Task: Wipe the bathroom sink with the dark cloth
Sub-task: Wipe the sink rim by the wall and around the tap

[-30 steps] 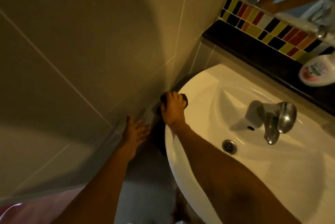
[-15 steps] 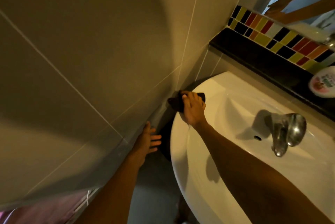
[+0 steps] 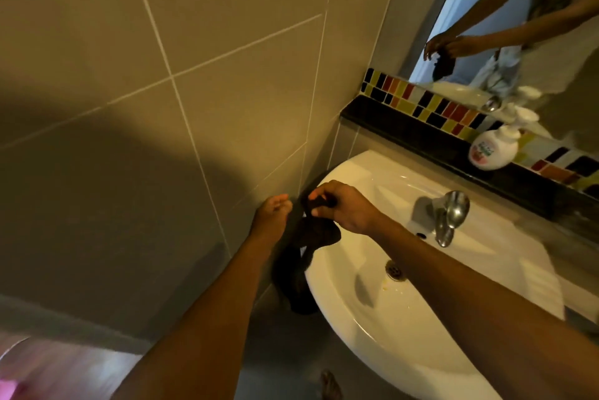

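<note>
The white sink (image 3: 366,331) fills the lower right, with a chrome tap (image 3: 449,215) and a drain (image 3: 394,270). My right hand (image 3: 343,207) pinches the dark cloth (image 3: 319,232) above the sink's left rim; the cloth hangs loose below the fingers, partly over the rim. My left hand (image 3: 270,216) is just left of it, by the tiled wall, fingers loosely together and holding nothing. It sits close to the cloth; I cannot tell whether they touch.
A tiled wall (image 3: 162,108) stands close on the left. Behind the sink runs a black ledge (image 3: 421,137) with a white soap bottle (image 3: 494,148), coloured mosaic tiles and a mirror (image 3: 518,11). A dark pipe (image 3: 293,283) hangs under the sink's left side.
My right hand has lifted the cloth off the rim, so it now dangles from the fingers. My left hand has risen toward the cloth. The view has tilted up, showing more mirror.
</note>
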A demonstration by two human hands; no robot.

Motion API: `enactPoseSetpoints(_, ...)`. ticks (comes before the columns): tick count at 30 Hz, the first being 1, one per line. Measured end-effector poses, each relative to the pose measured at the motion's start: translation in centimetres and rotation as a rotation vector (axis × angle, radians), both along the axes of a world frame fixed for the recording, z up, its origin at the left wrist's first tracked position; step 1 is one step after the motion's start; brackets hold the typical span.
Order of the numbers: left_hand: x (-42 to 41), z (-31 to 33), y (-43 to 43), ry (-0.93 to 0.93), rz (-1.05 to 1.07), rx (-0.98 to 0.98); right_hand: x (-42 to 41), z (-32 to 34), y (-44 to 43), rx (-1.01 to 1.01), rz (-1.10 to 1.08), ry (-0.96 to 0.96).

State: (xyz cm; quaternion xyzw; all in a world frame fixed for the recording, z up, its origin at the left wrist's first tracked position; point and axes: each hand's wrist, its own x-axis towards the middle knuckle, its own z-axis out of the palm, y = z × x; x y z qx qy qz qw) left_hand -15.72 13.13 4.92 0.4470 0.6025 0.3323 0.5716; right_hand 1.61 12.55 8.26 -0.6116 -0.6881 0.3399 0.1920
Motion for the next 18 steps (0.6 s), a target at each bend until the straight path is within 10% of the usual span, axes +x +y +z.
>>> enactPoseSetpoints(12, 3.3, 15.6, -0.8, -0.177, -0.342, 0.25, 2.8, 15.2, -4.5, 0.243, -0.157, 0.291)
enactPoseSetpoints(18, 4.0, 22.6, -1.4, -0.057, -0.591, 0.408, 5.0, 21.1, -5.2, 0.208, -0.093, -0.073)
